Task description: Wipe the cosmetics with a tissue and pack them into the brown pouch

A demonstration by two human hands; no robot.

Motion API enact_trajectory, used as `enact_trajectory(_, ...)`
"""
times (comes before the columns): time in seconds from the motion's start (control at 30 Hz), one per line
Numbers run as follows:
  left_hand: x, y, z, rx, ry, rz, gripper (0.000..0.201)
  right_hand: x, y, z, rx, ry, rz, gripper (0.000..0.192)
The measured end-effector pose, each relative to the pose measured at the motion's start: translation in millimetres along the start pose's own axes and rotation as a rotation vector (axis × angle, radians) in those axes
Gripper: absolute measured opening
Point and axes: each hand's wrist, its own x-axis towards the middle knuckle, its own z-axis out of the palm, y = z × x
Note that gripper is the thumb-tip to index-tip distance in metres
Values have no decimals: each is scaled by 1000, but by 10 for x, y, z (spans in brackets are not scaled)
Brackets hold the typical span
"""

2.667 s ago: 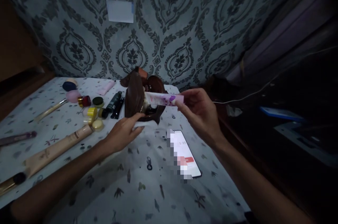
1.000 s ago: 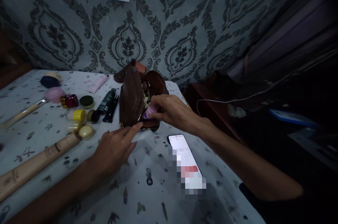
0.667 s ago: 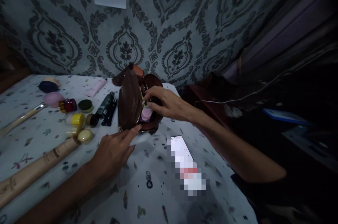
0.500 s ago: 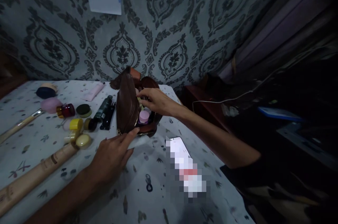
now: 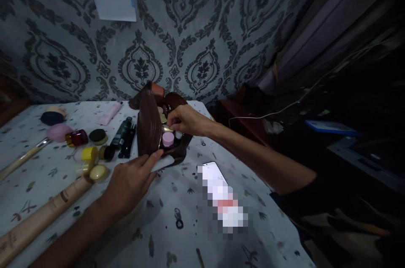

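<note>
A brown cosmetic bag (image 5: 148, 120) stands with its zip open, several small cosmetics inside. Among them are a jar with a pink lid (image 5: 168, 139) and a shiny gold-coloured item (image 5: 166, 129). My right hand (image 5: 185, 120) is in the bag's mouth, thumb and fingers pinched together at the gold-coloured item; what they hold is hidden. With my left hand (image 5: 134, 177) I grip the bag's near edge, index finger along the rim. A white, strip-like thing (image 5: 163, 162) lies beside those fingers, its kind unclear.
Left of the bag lie a dark green tube (image 5: 121, 134), a pink tube (image 5: 109, 113), a pink sponge (image 5: 59, 132), several small jars, a brush (image 5: 23, 158) and a long beige tube (image 5: 44, 219). A lit phone (image 5: 215, 175) lies right of centre on the patterned cloth (image 5: 167, 234).
My right hand's fingers have closed into a pinch and moved slightly nearer along the bag's opening. My left hand stays at the near edge. The whole view has shifted a little.
</note>
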Motion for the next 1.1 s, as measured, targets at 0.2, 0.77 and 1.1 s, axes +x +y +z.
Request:
enact_trajectory(0.2, 183, 191, -319, 232, -251, -109, 58, -59, 63, -25, 2, -10, -68, 18)
enact_trajectory(0.77, 665, 134, -514, 239, -506, -123, 58, -57, 168, -34, -23, -45, -205, 22)
enact_trajectory(1.1, 603, -3, -524, 105, -472, -65, 50, -90, 122, 5, -99, -13, -274, 19)
